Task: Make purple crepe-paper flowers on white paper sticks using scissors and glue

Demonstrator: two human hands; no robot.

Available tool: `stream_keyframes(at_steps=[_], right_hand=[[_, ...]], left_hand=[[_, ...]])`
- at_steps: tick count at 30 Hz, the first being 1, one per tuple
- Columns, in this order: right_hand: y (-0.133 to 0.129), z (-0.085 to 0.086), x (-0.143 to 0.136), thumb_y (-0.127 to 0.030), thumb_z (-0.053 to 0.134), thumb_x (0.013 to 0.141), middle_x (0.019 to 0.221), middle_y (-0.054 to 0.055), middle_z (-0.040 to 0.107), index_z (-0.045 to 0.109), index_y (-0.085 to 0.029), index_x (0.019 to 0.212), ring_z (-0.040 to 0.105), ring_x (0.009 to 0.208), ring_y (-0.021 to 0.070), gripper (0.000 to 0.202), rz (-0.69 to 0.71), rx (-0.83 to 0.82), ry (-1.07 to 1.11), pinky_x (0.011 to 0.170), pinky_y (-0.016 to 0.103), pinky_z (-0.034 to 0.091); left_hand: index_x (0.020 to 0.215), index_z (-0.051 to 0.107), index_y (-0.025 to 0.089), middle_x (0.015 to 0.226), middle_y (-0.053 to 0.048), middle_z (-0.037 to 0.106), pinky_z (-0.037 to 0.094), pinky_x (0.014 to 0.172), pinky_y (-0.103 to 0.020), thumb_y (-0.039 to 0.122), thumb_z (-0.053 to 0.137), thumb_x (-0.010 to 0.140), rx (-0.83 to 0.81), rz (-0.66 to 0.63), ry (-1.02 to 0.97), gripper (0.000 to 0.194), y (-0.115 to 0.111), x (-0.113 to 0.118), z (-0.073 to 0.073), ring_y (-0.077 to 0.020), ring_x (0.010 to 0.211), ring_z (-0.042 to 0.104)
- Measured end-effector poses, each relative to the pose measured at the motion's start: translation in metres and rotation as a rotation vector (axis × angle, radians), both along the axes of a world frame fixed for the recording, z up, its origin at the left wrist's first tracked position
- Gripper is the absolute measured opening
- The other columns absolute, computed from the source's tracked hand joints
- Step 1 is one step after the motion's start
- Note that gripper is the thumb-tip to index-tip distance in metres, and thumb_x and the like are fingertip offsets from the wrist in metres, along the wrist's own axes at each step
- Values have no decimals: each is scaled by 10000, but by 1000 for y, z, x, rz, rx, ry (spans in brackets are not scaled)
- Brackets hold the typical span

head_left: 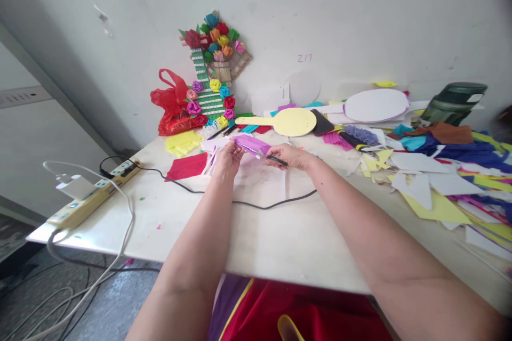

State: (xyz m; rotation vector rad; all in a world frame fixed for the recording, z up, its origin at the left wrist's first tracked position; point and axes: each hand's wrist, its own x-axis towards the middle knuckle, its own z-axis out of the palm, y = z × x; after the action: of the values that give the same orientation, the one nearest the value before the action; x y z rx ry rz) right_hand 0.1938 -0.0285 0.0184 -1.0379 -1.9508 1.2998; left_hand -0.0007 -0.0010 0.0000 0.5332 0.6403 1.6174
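Your left hand (pixel 229 160) pinches the purple paper piece (pixel 252 144); your right hand (pixel 290 156) grips black-handled scissors (pixel 269 157), blades touching the paper, above the white table (pixel 280 234).

— What are the hands doing over the white desk (pixel 280 234)?

— The left hand (pixel 227 159) pinches a folded piece of purple paper (pixel 252 144), and the right hand (pixel 290 157) holds black-handled scissors (pixel 269 157) with the blades against that paper.

— And around them?

— A black cable (pixel 248 203) runs just below the hands. A red paper sheet (pixel 187 167) lies left, a yellow paddle-shaped card cutout (pixel 286 121) behind.
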Motion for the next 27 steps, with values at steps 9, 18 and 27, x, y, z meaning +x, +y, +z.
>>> stream_keyframes(at_steps=[9, 18, 27], right_hand=[[-2, 3, 2, -444, 681, 652, 484, -50, 475, 554, -129, 742, 391, 371, 43, 351, -5, -1, -54, 372, 185, 300], [-1, 2, 1, -460, 672, 648, 490, -47, 480, 545, -132, 722, 395, 370, 42, 360, -4, 19, -49, 376, 188, 300], [-1, 1, 1, -446, 664, 662, 489, -52, 463, 531, -136, 711, 379, 367, 42, 341, -5, 28, -35, 380, 193, 284]], left_hand=[[639, 558, 125, 498, 10, 532, 489, 535, -163, 130, 559, 782, 1, -23, 3, 144, 0, 2, 0, -63, 455, 540], [637, 554, 120, 501, 8, 537, 505, 562, -171, 140, 570, 780, 3, -49, 20, 145, -4, 5, 2, -62, 463, 547], [628, 554, 123, 508, 1, 542, 503, 579, -176, 127, 540, 796, 5, -46, 23, 168, -5, 5, 2, -68, 476, 554]])
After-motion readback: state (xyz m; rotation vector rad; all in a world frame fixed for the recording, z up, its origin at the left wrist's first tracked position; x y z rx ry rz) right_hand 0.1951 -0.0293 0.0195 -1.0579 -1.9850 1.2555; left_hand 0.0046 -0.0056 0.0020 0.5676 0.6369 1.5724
